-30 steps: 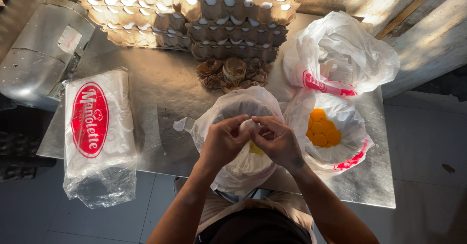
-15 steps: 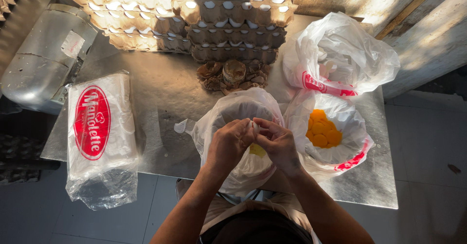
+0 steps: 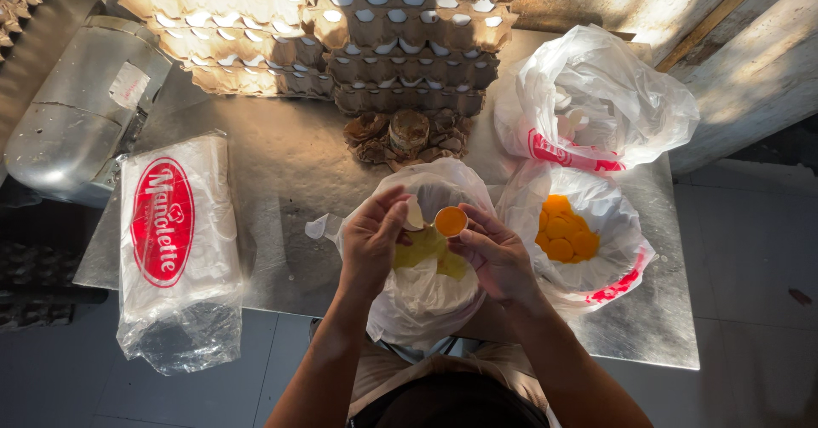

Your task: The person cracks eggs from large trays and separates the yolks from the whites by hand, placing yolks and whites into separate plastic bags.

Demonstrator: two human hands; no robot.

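- Head view: my left hand (image 3: 371, 239) pinches an empty shell half (image 3: 414, 213); my right hand (image 3: 496, 253) cups the other half (image 3: 451, 221) with the yolk in it, both above the middle bag (image 3: 426, 309).
- Progress, as I judge it: egg cracked, white draining into that bag; yolk not yet in the yolk bag (image 3: 626, 223) at 3 o'clock, where several yolks (image 3: 567, 236) already lie.
- Left to do: full egg trays (image 3: 409, 44) at 12 o'clock; shell bag (image 3: 596, 95) at 2 o'clock.
- Surface: steel table (image 3: 281, 164), sunlit; wrapped packet (image 3: 175, 240) at 9 o'clock; grey floor below.
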